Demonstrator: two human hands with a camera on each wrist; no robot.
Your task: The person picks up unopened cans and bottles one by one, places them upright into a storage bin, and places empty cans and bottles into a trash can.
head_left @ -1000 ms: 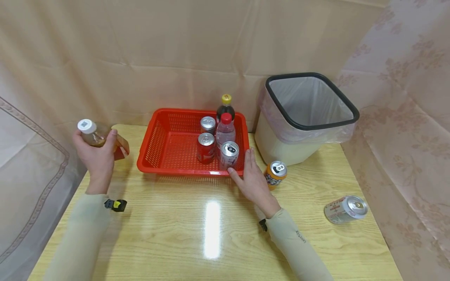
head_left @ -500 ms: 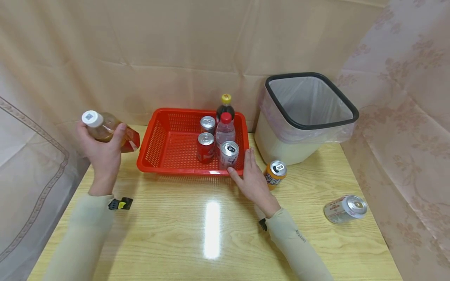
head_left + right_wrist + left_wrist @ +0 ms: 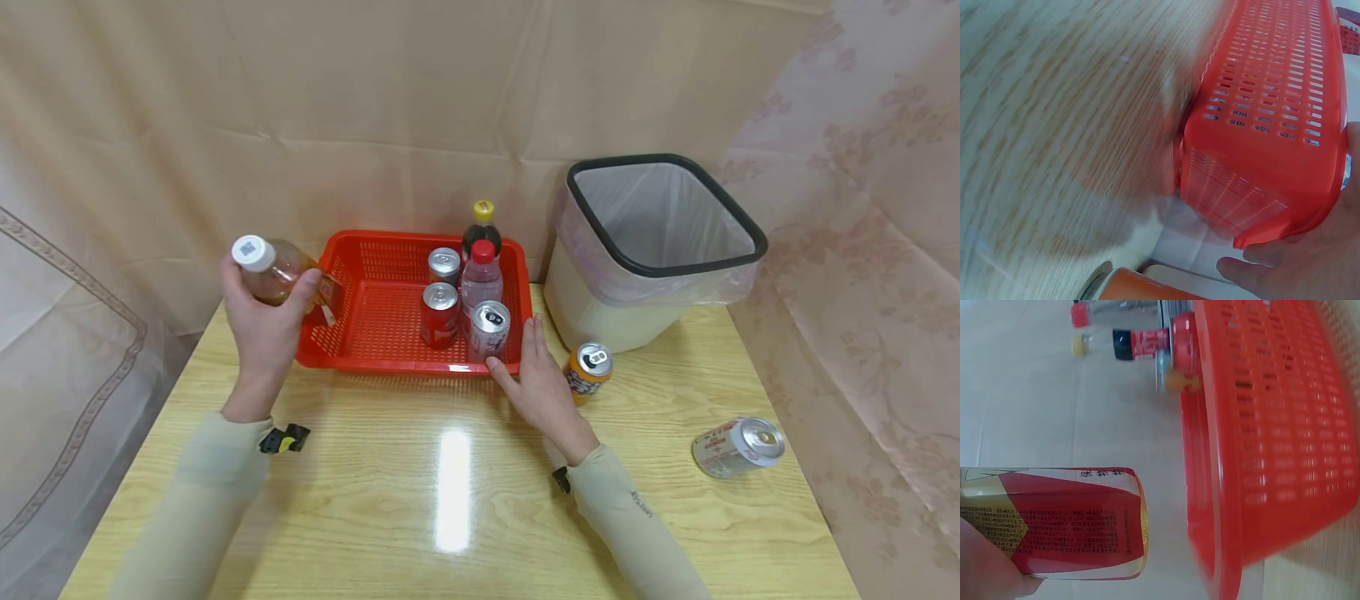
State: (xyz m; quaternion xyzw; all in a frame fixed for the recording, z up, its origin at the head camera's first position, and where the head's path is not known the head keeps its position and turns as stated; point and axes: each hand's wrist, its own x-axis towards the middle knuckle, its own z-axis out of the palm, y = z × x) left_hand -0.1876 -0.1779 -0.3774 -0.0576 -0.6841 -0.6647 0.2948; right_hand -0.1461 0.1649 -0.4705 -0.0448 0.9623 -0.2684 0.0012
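Note:
In the head view my left hand grips a white-capped bottle of amber drink, tilted over the left end of a red plastic basket. In the left wrist view the bottle's red label shows beside the basket rim. My right hand touches the basket's front right corner, fingers straight along the right side and thumb at the front rim. Grouped at the basket's right end are a red can, a pale can, a clear red-capped bottle and a dark yellow-capped bottle.
Another silver-topped can stands behind the red one. An orange can is close to my right hand. Behind it stands a cream bin with a plastic liner and black rim. A silver-white can sits near the table's right edge.
My left hand has moved right with the bottle, from beside the basket to over its left end. The right hand and the basket look unmoved.

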